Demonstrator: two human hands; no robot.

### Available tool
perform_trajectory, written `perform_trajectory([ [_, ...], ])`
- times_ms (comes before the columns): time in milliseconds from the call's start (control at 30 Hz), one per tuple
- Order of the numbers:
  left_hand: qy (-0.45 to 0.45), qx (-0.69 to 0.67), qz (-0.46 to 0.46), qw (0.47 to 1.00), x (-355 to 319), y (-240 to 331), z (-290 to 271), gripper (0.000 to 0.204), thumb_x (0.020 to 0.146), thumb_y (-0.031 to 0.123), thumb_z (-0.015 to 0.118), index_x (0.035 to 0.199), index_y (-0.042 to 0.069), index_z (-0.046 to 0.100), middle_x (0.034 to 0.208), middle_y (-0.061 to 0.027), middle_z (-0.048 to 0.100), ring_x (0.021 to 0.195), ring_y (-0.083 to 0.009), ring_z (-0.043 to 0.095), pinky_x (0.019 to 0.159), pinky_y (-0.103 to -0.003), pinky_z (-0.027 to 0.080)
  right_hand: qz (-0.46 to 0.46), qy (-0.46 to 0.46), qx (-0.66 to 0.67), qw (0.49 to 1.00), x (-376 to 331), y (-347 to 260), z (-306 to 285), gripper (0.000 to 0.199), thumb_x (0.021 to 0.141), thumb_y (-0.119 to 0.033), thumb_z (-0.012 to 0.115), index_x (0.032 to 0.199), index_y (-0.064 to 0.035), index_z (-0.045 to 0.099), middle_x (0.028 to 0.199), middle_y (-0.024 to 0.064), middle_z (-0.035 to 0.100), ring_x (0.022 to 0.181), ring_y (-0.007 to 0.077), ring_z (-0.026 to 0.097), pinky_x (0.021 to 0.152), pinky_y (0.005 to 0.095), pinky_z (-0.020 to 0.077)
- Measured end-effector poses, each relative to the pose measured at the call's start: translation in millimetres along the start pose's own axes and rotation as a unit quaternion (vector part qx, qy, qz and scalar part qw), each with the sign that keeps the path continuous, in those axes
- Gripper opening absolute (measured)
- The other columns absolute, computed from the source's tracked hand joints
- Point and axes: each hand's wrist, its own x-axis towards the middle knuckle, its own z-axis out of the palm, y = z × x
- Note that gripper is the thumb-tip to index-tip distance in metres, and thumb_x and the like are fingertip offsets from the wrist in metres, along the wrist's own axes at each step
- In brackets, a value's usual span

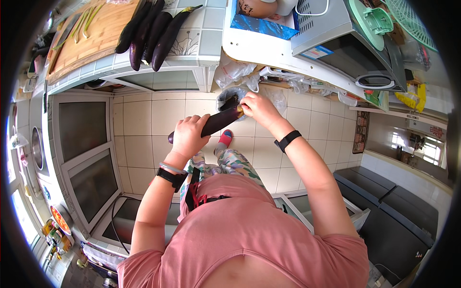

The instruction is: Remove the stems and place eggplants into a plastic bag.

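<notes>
A long dark purple eggplant is held up in front of me, tilted with its stem end up to the right. My left hand is closed round its lower body. The fingers of my right hand pinch the yellowish stem end. What exactly the right fingertips grip there is too small to make out. Beneath the stem end, on the floor, stands a bin lined with a bag, with something dark inside. Several more eggplants lie side by side on the tiled counter at the upper left.
A wooden cutting board with a knife and green bean pods lies on the counter. At the upper right, a microwave stands on a white table. Plastic bags hang below its edge.
</notes>
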Motion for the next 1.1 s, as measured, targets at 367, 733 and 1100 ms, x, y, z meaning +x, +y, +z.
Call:
perform_trajectory([
  [367, 0.055, 0.086, 0.044, 0.994, 1, -6, 1, 0.057, 0.066, 0.015, 0.073, 0.121, 0.013, 0.058, 0.094, -0.0048, 0.059, 0.093, -0.0235, 0.058, 0.085, -0.038, 0.044, 0.142, 0.073, 0.105, 0.982, -1, 8, 23, 0.015, 0.082, -0.017, 0.065, 0.085, -0.0024, 0.066, 0.082, 0.0156, 0.065, 0.071, 0.0325, 0.063, 0.063, 0.0394, 0.0489],
  [733, 0.05, 0.075, 0.038, 0.995, 5, -19, 2, 0.059, 0.066, 0.012, 0.074, 0.123, 0.013, 0.056, 0.103, -0.0075, 0.061, 0.099, -0.0271, 0.058, 0.089, -0.041, 0.044, 0.431, 0.065, 0.44, 0.785, 2, 23, 35, 0.018, 0.09, -0.015, 0.061, 0.086, 0.0029, 0.064, 0.078, 0.0075, 0.067, 0.067, 0.0153, 0.065, 0.064, 0.0257, 0.0529],
  [1100, -0.01, -0.251, -0.131, 0.959, 4, -26, 22, 0.063, 0.066, 0.017, 0.079, 0.121, 0.005, 0.05, 0.107, -0.0191, 0.064, 0.097, -0.0375, 0.062, 0.088, -0.042, 0.049, 0.361, 0.065, 0.226, 0.902, -19, 62, 70, 0.027, 0.081, -0.016, 0.071, 0.104, -0.0008, 0.069, 0.091, 0.0155, 0.071, 0.081, 0.0261, 0.068, 0.075, 0.0328, 0.0517],
])
